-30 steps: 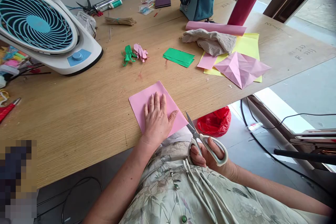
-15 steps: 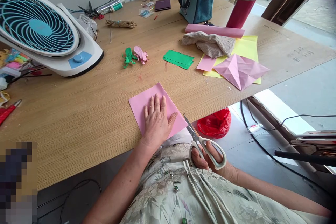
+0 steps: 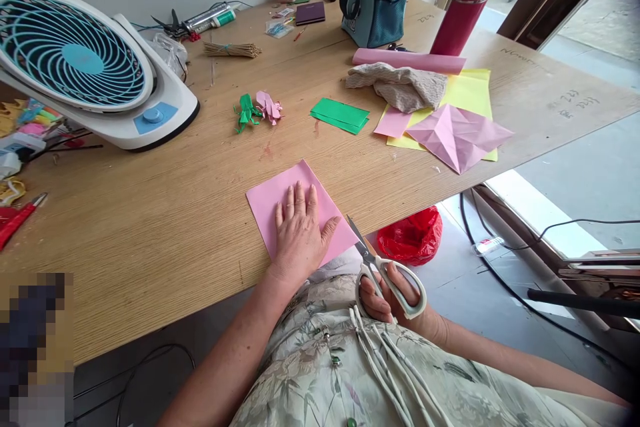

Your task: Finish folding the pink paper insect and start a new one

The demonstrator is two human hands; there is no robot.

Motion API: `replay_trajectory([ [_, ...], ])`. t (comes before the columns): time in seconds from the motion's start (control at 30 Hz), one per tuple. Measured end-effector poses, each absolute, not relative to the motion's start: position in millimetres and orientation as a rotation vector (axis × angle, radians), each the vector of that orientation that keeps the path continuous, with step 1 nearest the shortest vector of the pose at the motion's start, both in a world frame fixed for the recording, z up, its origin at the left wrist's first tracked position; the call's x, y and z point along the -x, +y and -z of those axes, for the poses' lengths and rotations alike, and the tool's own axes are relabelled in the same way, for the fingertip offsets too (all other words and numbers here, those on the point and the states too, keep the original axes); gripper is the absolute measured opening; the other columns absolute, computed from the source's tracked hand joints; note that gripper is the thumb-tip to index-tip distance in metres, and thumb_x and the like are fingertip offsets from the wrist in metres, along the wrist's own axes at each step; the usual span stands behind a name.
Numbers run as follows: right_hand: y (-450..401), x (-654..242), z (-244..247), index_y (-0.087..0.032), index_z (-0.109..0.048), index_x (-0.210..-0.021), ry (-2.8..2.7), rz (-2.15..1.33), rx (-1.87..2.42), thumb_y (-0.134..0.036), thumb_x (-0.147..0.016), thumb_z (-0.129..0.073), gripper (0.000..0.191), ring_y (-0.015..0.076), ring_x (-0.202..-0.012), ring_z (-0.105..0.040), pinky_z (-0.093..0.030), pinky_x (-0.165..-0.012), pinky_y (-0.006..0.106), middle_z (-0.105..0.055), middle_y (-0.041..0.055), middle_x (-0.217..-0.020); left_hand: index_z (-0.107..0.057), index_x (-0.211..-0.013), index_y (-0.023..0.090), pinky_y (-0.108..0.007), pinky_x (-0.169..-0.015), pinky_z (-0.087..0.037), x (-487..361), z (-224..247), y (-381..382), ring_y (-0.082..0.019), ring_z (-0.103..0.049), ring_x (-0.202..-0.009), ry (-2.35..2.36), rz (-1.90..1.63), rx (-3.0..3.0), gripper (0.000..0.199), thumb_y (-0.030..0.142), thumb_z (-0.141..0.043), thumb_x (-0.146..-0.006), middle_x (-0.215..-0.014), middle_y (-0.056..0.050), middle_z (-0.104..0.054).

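Observation:
A pink sheet of paper (image 3: 270, 197) lies at the table's near edge, with one corner sticking out over it. My left hand (image 3: 301, 227) rests flat on the sheet, fingers stretched out. In my right hand (image 3: 393, 297) are white-handled scissors (image 3: 417, 290), fingers through the loops. Their blades point up and away, close to the sheet's right corner; whether the paper sits between them I cannot tell. Farther back on the table are a green folded paper figure (image 3: 246, 113), a pink one (image 3: 269, 108) and green paper rectangles (image 3: 340, 115).
A creased pink sheet (image 3: 457, 137), yellow paper (image 3: 473, 90), a cloth (image 3: 400, 85) and a pink roll (image 3: 410, 60) lie at right. Behind stand a red flask (image 3: 463, 13) and a blue bag (image 3: 380, 0). A fan (image 3: 165, 120) occupies the left; a red bag (image 3: 410, 237) sits below the edge.
The scissors in my right hand have moved slightly up and to the left, nearer the sheet's corner. My left hand stays flat on the paper.

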State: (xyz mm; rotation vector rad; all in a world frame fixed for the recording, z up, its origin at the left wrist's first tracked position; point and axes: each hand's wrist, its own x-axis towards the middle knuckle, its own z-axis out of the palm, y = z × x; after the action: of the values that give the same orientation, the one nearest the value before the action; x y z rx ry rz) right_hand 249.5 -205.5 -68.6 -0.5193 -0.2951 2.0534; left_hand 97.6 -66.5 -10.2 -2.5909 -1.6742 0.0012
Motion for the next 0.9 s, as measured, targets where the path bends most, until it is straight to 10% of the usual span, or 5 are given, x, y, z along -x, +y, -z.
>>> replay_trajectory([
  [0.9,-199.1,-244.9,68.4,-0.018,-0.065,-0.088,-0.367,-2.036,0.559,-0.068,-0.091,-0.043,0.054,0.0107,-0.047,-0.037,-0.027,-0.051,0.026,-0.046,-0.0006,-0.059,-0.027,-0.154,0.006,-0.054,-0.117,-0.027,-94.8,16.7,-76.3,-0.036,-0.024,-0.149,-1.627,0.023,2.601,0.077,0.059,-0.029,-0.099,-0.161,-0.023,-0.023],
])
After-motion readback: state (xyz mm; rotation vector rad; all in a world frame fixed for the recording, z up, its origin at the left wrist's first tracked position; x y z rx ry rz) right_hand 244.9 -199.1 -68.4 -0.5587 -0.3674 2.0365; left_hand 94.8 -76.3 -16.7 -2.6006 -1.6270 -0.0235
